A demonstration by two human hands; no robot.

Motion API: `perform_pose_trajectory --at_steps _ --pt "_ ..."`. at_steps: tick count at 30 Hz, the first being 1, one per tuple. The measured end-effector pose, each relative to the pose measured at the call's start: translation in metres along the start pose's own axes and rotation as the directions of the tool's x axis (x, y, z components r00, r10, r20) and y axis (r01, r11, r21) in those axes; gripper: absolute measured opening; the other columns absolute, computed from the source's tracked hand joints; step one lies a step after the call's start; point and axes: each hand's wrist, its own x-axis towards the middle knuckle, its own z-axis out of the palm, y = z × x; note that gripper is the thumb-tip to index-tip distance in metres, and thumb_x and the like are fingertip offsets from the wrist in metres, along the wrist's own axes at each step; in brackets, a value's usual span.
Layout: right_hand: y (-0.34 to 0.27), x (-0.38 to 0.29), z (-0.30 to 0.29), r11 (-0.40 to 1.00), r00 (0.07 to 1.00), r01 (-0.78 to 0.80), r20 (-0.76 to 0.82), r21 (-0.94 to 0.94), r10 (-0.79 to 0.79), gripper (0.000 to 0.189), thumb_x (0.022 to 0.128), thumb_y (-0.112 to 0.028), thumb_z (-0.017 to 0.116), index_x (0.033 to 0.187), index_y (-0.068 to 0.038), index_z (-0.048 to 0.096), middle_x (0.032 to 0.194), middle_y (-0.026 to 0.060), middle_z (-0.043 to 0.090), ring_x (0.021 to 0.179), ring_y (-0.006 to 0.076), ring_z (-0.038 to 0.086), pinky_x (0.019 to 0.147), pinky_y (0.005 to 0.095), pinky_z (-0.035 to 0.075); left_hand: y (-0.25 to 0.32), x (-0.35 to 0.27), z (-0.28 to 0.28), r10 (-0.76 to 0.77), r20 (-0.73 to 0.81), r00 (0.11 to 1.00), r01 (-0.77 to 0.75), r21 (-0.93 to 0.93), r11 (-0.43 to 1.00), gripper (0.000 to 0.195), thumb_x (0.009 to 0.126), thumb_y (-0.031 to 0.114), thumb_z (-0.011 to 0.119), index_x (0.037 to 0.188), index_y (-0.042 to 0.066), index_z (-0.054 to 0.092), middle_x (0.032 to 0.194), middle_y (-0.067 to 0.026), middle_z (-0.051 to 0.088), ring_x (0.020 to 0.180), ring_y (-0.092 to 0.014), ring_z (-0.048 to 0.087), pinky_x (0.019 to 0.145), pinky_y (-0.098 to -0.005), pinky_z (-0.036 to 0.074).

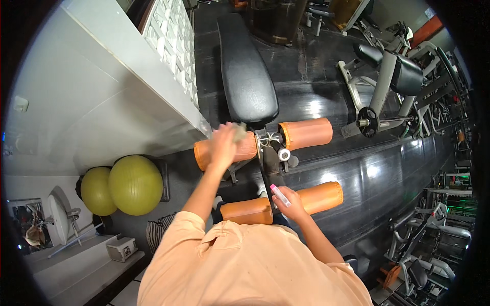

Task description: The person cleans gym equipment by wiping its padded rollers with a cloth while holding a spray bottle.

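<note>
My left hand grips a pale greenish cloth or sponge, blurred, over the far left orange-brown foam roller pad of an exercise bench. In my right hand is a small clear bottle or tube with a pink top. That hand is beside the near right orange roller pad. Close to my body lies the near left roller pad. The far right roller pad sits past a metal post with a white round end. Beyond stretches the bench's black padded board.
A white wall rises close on the left. Two yellow-green exercise balls stand beside it. Rightward are a weight machine with black pads and more gym equipment. The black floor reflects light.
</note>
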Motion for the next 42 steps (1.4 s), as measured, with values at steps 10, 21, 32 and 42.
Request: perform_pose_trajectory --at_steps 10,21,32,42 --pt "-0.007 0.003 0.015 0.992 0.981 0.112 0.162 -0.06 -0.101 0.032 0.09 -0.025 0.072 0.118 -0.011 0.065 0.111 0.0102 0.068 0.102 0.0343 0.066 0.087 0.0444 0.05 -0.044 -0.071 -0.027 0.099 0.06 0.993 -0.106 0.129 0.986 0.043 0.077 0.003 0.068 0.119 0.014 0.068 0.142 -0.0036 0.059 0.141 -0.03 0.046 0.116 -0.0532 0.035" --pt "-0.019 -0.007 0.02 0.983 0.988 0.007 0.155 -0.183 0.022 0.03 0.083 -0.026 0.074 0.109 -0.013 0.068 0.108 0.0089 0.069 0.1 0.0332 0.067 0.087 0.0475 0.051 -0.061 -0.077 -0.043 -0.086 -0.335 0.938 0.066 -0.07 0.995 0.038 0.081 -0.003 0.054 0.118 -0.001 0.065 0.12 -0.0202 0.067 0.115 -0.042 0.061 0.103 -0.0495 0.047" --pt "-0.089 -0.052 0.058 0.97 1.0 -0.013 -0.011 -0.243 0.011 0.025 0.081 -0.021 0.067 0.104 -0.008 0.066 0.101 0.0123 0.067 0.094 0.0348 0.066 0.082 0.0459 0.049 -0.017 -0.068 0.011 0.41 0.241 0.879 -0.421 -0.006 0.907 0.038 0.082 0.005 0.065 0.115 0.024 0.072 0.147 0.0053 0.055 0.148 -0.027 0.036 0.123 -0.062 0.015" --pt "-0.099 -0.112 0.112 0.973 0.951 -0.189 -0.273 -0.135 0.147 0.033 0.083 -0.024 0.069 0.111 -0.007 0.067 0.107 0.0156 0.069 0.097 0.0379 0.068 0.084 0.0464 0.054 -0.1 -0.026 -0.045 0.257 0.227 0.939 -0.275 0.051 0.96 0.03 0.088 0.016 0.062 0.116 0.021 0.072 0.142 0.0011 0.06 0.14 -0.03 0.048 0.113 -0.0513 0.037"
